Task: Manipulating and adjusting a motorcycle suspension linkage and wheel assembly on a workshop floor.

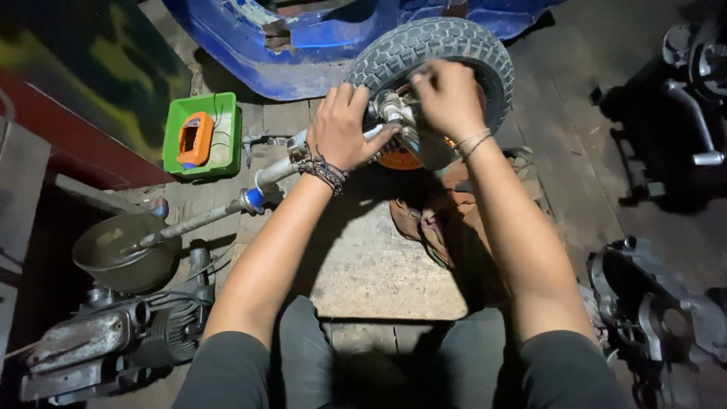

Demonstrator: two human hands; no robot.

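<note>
A small knobby wheel [435, 53] with an orange hub stands upright on a plank floor [379, 265]. Behind the wheel rises a blue body panel [303, 45]. Left of the wheel sits a green box [227, 136] holding an orange device [195, 138]. Farther left and nearer the person lie a metal bowl [121, 254] and an engine block [113, 337]. A brown rag [435, 223] lies just in front of the wheel. Dark engine parts [659, 303] lie to its right.

A metal shaft [227, 204] runs from the wheel's hub leftward and toward the person, its long axis slanting across the planks.

The left hand [344, 129] grasps the shaft fittings at the hub. The right hand [447, 95] is clenched on a metal part at the hub, in front of the tyre; the fingers hide what it pinches.
</note>
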